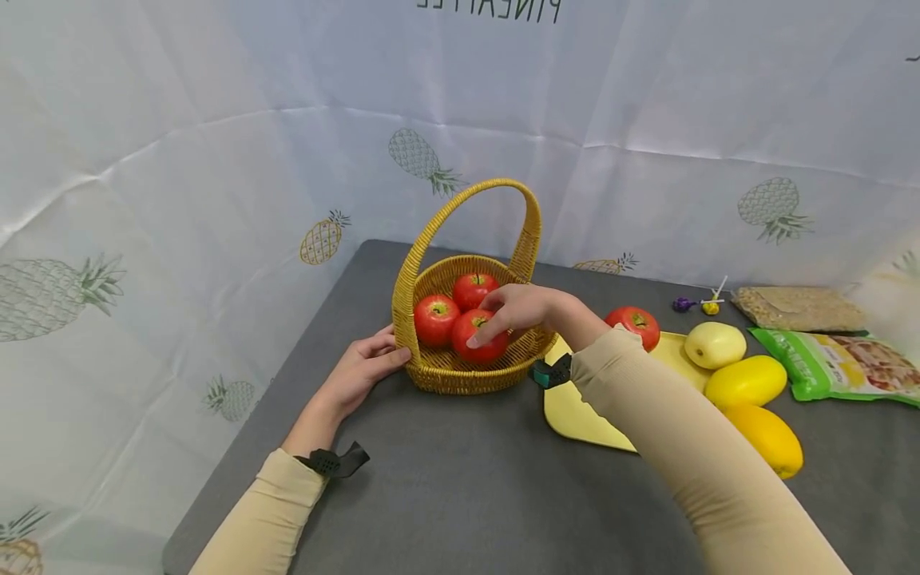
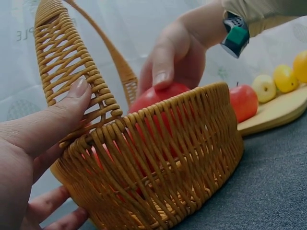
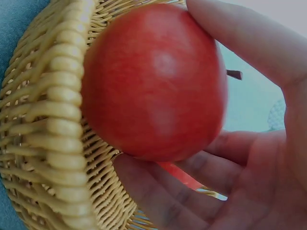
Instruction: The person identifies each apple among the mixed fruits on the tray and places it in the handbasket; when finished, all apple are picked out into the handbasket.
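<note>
At the far left part of the grey desk (image 1: 446, 487) stands the wicker basket (image 1: 463, 385), upright, its handle arched over the top; inside it, two red apples (image 1: 435, 321) sit side by side, a third apple (image 3: 156, 81) just in front of them. My right hand (image 1: 523, 307) reaches over the rim from the right and grips this third apple; thumb and fingers (image 3: 158, 194) are clamped on opposite sides of it; its top shows above the near rim, its dark stem visible beyond my grip; whether its underside touches the basket floor I cannot tell. My left hand (image 1: 362, 369) grips the basket at the left foot of the handle; thumb pressed to the wicker, fingers spread along the outer wall.

To the right, a pale yellow board (image 1: 584, 415) lies flat on the desk, partly hidden by my forearm; another red apple (image 1: 636, 322) is at its far side, with a pale green fruit (image 1: 715, 345) and two yellow fruits (image 1: 747, 382) toward its right side; further right, a green packet (image 1: 812, 369) and a clear bag of grain (image 1: 798, 307).
</note>
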A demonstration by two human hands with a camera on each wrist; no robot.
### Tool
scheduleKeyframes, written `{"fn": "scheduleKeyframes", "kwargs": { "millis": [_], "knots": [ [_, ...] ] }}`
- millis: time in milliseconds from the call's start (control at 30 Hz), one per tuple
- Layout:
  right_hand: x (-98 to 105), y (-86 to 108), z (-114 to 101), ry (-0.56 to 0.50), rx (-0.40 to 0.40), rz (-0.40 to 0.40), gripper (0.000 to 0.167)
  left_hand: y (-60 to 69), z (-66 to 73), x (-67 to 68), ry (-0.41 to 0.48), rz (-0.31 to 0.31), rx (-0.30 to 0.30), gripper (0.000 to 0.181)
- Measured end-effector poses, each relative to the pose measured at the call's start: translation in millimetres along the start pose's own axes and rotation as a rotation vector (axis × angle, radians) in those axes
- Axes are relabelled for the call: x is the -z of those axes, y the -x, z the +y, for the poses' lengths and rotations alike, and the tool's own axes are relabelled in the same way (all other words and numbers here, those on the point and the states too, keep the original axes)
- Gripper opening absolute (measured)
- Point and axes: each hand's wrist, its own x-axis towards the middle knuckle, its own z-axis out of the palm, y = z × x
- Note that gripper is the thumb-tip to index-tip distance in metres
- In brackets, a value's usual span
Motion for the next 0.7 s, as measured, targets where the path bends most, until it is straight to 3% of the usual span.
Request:
{"fn": "scheduleKeyframes", "kwargs": {
  "millis": [200,433,700],
  "knots": [
    [-3.5,-7.6,-0.8,0.074,0.009,-0.042,0.078,1.2,-0.6,-0.9,0.005,0.003,-0.008,0.009],
    [-10.3,-12.1,-10.3,0.118,-0.016,-0.084,0.083,2.8,-0.5,-2.3,-0.004,0.009,0.009,0.009],
    [-12.5,-18.5,-14.5,0.169,-0.011,-0.07,0.078,0.5,-1.7,-1.2,0.014,-0.004,-0.016,0.01]
  ]
}}
